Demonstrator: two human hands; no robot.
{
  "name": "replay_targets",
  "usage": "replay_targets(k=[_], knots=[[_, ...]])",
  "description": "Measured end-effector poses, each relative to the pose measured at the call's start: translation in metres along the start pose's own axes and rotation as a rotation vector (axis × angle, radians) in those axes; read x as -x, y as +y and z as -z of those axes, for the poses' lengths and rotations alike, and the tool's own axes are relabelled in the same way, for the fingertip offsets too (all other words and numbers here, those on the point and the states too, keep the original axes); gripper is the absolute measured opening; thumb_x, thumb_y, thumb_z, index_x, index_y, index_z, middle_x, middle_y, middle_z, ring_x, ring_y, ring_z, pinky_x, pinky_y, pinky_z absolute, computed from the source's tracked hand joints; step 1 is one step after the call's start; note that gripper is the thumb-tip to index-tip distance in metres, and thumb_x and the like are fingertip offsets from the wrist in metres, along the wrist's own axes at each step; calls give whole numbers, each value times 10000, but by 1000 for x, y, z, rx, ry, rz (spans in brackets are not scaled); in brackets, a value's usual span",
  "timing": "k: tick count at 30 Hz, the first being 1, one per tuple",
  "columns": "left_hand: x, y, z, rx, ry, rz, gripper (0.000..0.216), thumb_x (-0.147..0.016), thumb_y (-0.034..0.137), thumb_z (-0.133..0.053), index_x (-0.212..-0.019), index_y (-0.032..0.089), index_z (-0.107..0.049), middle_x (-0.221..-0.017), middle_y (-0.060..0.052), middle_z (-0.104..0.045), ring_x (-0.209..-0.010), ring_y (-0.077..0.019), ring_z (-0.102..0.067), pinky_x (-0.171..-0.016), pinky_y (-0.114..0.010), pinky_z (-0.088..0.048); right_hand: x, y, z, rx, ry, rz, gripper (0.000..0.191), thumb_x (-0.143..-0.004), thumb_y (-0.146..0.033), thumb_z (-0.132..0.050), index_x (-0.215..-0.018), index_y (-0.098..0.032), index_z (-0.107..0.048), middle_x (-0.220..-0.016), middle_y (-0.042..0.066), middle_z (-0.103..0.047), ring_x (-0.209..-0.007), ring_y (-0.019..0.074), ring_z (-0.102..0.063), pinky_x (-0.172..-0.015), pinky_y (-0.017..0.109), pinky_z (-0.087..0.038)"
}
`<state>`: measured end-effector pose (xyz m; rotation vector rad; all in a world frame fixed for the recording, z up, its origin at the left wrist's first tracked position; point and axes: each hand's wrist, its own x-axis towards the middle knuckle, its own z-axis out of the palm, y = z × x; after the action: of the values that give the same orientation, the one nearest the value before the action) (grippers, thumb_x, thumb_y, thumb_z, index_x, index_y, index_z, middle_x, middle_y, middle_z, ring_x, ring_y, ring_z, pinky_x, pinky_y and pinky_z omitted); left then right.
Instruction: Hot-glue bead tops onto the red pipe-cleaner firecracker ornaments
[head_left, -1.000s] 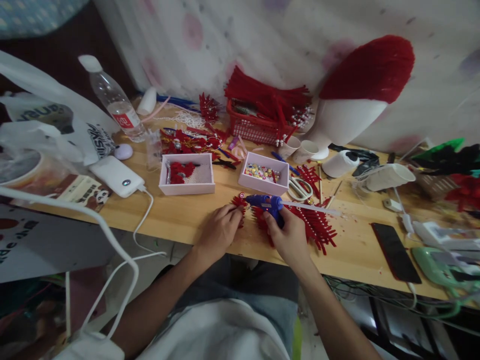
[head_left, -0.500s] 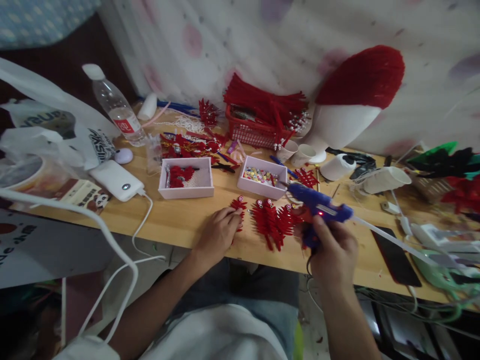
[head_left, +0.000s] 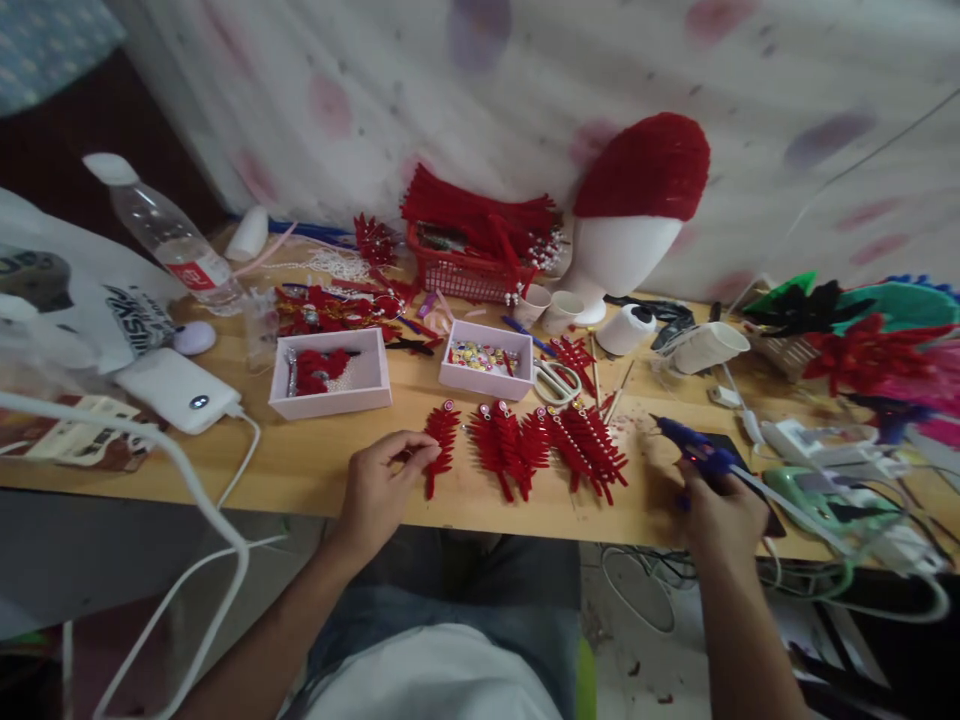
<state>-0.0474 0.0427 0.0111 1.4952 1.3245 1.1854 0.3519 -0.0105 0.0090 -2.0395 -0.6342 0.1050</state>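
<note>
Your right grip (head_left: 724, 512) wraps the blue glue gun (head_left: 703, 453); your left grip (head_left: 378, 492) — fingertips nearly together, pinching or not I can't tell — is at a red leaf-shaped piece (head_left: 442, 438) on the bench (head_left: 300, 472). Beyond: two pale boxes (head_left: 330, 404).

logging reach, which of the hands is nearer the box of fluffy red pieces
Left: the left hand is just in front of the box; the right hand is well off to its right.

Red sprigs (head_left: 508, 445), blue glue gun (head_left: 699, 449), spotted curtain (head_left: 405, 70).
</note>
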Motion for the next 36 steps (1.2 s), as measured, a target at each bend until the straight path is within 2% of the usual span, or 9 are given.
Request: replay_targets(k=[4,8,11,14,17,21,26,32,36], knots=[[2,14,-4,349,-36,306,264,-718,395,-812,-842,169,-760,-795,-39,-767,-743,-179,-708,-718,-274,-549,-9,6,-2,344,-50,42,449,-637,-512,-683,-816,-107,-759,-578,54,-596,-641,250,-554,-646,367,-409],[5,26,-5,533,-16,463,359,-609,395,-890,-827,148,-747,-766,-52,-765,-730,-158,-700,-636,-218,-515,3,-1,9,389,-92,34,545,-641,-564,-698,-924,-103,-763,-677,93,-665,-672,285,-594,-670,395,-441],[10,33,-4,619,-23,571,388,-578,395,-911,-804,139,-727,-729,-48,-752,-658,-111,-656,-541,-166,-442,39,-8,23,319,101,106,539,-746,-523,-653,-1052,-86,-734,-874,148,-712,-741,302,-627,-726,439,-479],[16,39,-6,666,-69,664,398,-595,412,-904,-802,132,-711,-743,-51,-748,-647,-92,-635,-510,-146,-402,93,-26,32,252,303,407,357,-831,-419,-656,-1013,-121,-730,-928,154,-701,-826,308,-649,-798,461,-502],[18,43,-9,690,-136,713,403,-618,425,-892,-815,134,-695,-804,-64,-756,-708,-110,-666,-518,-146,-406,141,-61,19,-13,-136,798,142,-852,-243,-687,-985,-195,-702,-931,82,-709,-853,237,-675,-802,376,-528],[21,42,-11,664,-247,675,369,-688,430,-851,-851,140,-692,-895,-76,-761,-774,-138,-697,-578,-173,-469,169,-107,-24,-269,-555,1084,238,-855,-58,-653,-1032,-216,-672,-1036,74,-713,-976,200,-665,-879,356,-539],[24,33,-7,619,-304,666,382,-686,455,-842,-817,127,-699,-781,-55,-728,-744,-156,-692,-619,-215,-528,173,-119,-59,-422,-723,1186,247,-866,-55,-659,-1066,-201,-664,-1003,78,-712,-939,185,-649,-820,334,-565],[23,26,-4,583,-345,675,369,-722,458,-806,-846,123,-716,-799,-69,-735,-743,-174,-699,-586,-216,-531,174,-110,-64,-411,-781,1239,269,-864,-22,-640,-1086,-172,-660,-994,96,-706,-917,185,-637,-814,344,-564],[21,17,-1,233,-292,343,314,-906,443,-618,-905,156,-747,-867,-85,-762,-825,-218,-715,-706,-313,-577,168,-119,-68,-394,-789,1163,180,-873,-56,-638,-990,-186,-679,-937,75,-712,-866,168,-657,-758,298,-563]])
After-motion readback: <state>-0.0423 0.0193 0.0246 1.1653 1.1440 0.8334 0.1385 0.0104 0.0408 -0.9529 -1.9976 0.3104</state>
